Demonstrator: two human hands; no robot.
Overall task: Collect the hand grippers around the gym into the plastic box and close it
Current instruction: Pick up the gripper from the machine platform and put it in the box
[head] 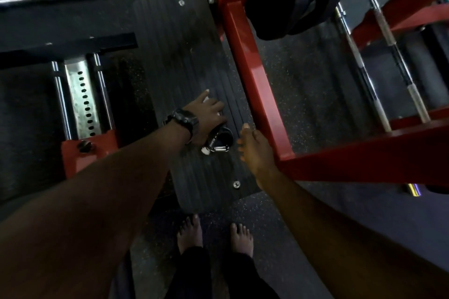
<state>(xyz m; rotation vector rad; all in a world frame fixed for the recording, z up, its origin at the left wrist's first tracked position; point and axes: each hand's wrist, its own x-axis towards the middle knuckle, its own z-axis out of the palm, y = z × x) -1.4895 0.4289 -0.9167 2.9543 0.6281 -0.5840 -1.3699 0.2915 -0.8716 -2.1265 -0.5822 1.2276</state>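
Left hand is down on the ribbed black platform, fingers curled round a hand gripper whose black handle and chrome spring coil poke out just below the palm, a dark wristwatch on that wrist! Right hand hangs just beside the gripper, fingers relaxed and holding nothing, between it and the red machine frame. Below the platform, two bare feet stand on the speckled rubber floor.
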